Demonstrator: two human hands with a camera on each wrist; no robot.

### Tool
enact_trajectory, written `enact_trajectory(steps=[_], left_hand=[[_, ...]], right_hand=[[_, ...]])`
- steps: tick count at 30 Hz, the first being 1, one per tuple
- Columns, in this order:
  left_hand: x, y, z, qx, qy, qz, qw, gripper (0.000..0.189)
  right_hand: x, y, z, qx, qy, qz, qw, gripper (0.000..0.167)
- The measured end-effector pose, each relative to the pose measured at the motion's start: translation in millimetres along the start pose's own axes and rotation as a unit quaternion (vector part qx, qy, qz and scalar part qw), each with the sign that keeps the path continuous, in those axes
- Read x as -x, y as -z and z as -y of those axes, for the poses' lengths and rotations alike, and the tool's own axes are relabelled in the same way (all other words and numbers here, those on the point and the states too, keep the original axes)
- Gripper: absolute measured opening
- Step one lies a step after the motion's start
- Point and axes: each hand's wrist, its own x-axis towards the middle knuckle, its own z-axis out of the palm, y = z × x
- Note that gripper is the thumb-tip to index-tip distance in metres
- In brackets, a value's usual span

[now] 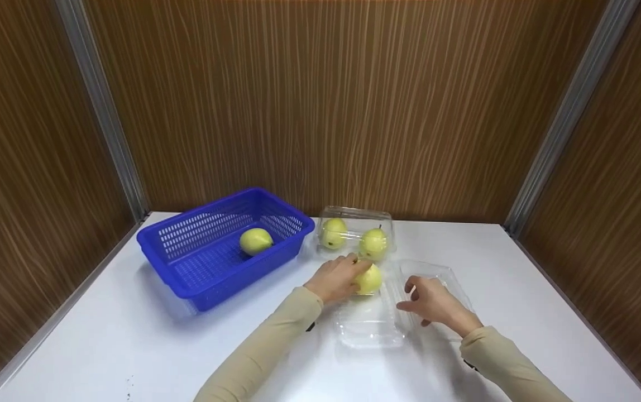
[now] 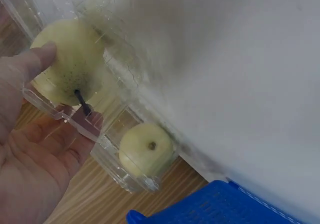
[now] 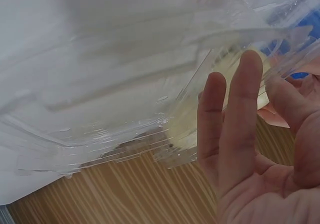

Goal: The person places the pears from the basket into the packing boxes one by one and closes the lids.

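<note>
My left hand (image 1: 336,277) holds a yellow pear (image 1: 369,280) at the far end of an open clear plastic clamshell box (image 1: 371,334). The thumb presses on the pear's side in the left wrist view, and the fingers lie around its dark stem (image 2: 82,102). My right hand (image 1: 431,301) hovers over the box's lid half (image 1: 442,272), its fingers loosely bent and nothing between them. Just beyond, a second clear box (image 1: 357,213) stands closed with two pears (image 1: 334,233) inside.
On the left, a blue plastic basket (image 1: 186,223) with slotted walls holds one more pear (image 1: 256,241). All of it stands on a white table (image 1: 147,346) with wood-patterned panels (image 1: 320,111) at the back and both sides.
</note>
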Motion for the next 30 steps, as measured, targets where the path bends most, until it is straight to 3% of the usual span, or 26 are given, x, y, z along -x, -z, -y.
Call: enact_trajectory(steps=[7,13,20,25,30], left_hand=[[4.5,2.2,2.1,-0.001,0.003,0.019,0.9998,0.064],[4.0,13.5,9.0,-0.022,-0.015,-0.005,0.9996,0.057],[1.9,55.6,31.5,-0.014,0.010,-0.003,0.9998,0.047],[-1.2,89.9,55.6,-0.004,0.036,-0.018,0.9992,0.037],[0.1,108.1,83.6,-0.023,0.069,-0.041,0.9965,0.028]], right_hand=[[-0.9,4.5,9.6,0.042,0.001,-0.002,0.9991,0.028],[-9.8,11.0,22.6,0.110,0.059,-0.044,0.9912,0.021],[-28.9,5.5,49.1,0.131,0.105,-0.063,0.9839,0.015],[-42.3,-10.2,75.5,0.127,0.164,-0.078,0.9750,0.008],[-51.4,-32.0,106.3,0.128,0.223,-0.086,0.9624,0.009]])
